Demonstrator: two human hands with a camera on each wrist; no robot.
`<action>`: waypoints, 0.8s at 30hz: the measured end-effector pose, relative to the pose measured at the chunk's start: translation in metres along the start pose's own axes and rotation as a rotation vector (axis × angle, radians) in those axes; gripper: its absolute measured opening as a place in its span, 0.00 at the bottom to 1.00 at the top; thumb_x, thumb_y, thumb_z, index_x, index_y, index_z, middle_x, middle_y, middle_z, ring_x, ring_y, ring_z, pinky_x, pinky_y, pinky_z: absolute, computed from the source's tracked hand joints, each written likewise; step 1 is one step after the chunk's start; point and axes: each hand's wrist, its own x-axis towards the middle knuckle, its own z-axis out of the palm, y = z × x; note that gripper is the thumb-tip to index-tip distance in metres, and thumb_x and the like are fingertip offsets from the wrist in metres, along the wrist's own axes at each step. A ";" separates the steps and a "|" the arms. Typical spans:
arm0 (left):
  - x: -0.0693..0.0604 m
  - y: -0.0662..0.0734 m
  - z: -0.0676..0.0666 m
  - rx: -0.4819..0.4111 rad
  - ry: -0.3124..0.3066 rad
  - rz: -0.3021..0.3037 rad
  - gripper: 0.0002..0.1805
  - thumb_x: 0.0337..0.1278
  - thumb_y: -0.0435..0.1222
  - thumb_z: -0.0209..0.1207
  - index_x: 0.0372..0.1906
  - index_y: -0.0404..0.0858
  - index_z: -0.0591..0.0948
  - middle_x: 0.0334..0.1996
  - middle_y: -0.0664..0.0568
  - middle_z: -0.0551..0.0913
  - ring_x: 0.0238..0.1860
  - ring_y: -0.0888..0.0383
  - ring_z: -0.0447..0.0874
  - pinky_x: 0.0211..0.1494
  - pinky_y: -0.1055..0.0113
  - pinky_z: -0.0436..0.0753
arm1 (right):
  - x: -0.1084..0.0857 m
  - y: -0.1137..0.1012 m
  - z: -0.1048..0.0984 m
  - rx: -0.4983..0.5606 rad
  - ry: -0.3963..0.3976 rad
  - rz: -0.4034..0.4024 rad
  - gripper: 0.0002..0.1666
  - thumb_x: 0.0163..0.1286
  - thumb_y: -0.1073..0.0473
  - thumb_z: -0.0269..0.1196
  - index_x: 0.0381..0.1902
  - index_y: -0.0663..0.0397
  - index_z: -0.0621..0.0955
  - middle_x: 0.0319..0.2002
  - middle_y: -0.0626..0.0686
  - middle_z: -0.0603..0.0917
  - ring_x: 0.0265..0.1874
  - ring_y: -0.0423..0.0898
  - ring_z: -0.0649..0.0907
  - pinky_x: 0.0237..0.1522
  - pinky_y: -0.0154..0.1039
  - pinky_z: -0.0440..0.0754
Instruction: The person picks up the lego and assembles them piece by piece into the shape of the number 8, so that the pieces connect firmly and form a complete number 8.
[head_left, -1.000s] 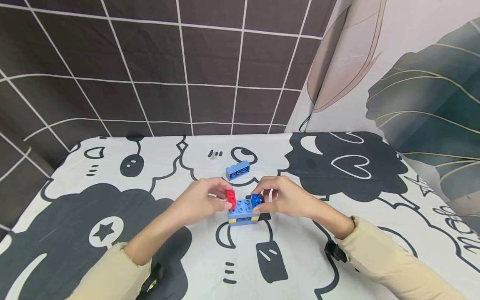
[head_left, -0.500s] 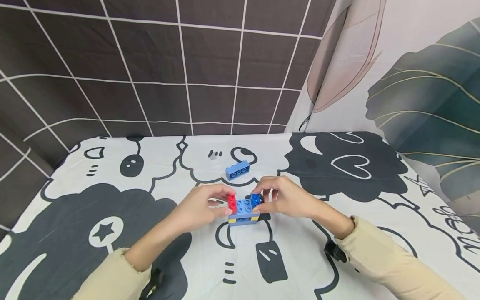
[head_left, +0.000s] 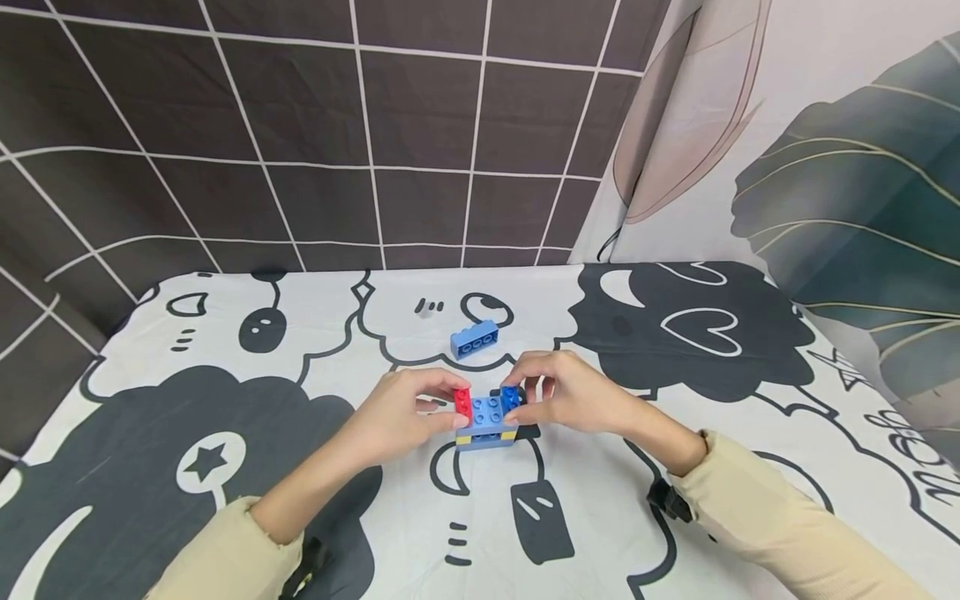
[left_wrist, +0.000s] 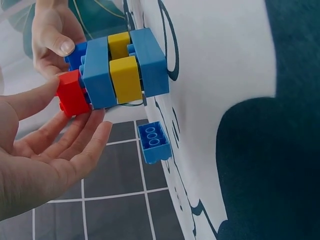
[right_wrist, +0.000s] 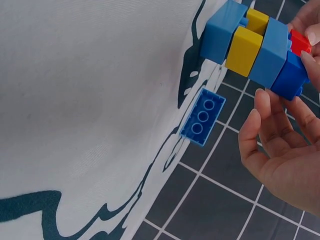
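A small stack of toy building bricks stands on the cloth in front of me. Its lower light-blue brick (left_wrist: 152, 65) carries two yellow bricks (left_wrist: 126, 82), with an upper light-blue brick (head_left: 486, 412) across them. My left hand (head_left: 401, 412) pinches a red brick (head_left: 462, 405) between thumb and fingers at the stack's top left end. At the top right end, a dark-blue brick (head_left: 511, 398) is pinched by my right hand (head_left: 570, 396). Studs show between these two bricks. In the left wrist view, a slight gap with a stud shows under the red brick.
Behind the stack, a loose light-blue brick (head_left: 474, 339) lies on its side, hollow underside facing me. The white cloth (head_left: 420, 542) has dark cartoon prints. A dark gridded curtain (head_left: 300, 125) hangs at the back, a leaf-patterned one (head_left: 862, 208) at the right.
My left hand has brought the red brick slightly nearer to me and level over the stack's left end; earlier it was tilted. The right hand and the loose brick have stayed put.
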 end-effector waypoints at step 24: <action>0.001 0.001 0.006 0.012 0.033 0.015 0.16 0.45 0.28 0.66 0.43 0.32 0.81 0.35 0.51 0.82 0.41 0.54 0.80 0.47 0.60 0.78 | 0.000 -0.001 0.000 0.002 -0.001 0.007 0.16 0.50 0.62 0.71 0.37 0.62 0.82 0.29 0.46 0.79 0.24 0.38 0.77 0.28 0.36 0.77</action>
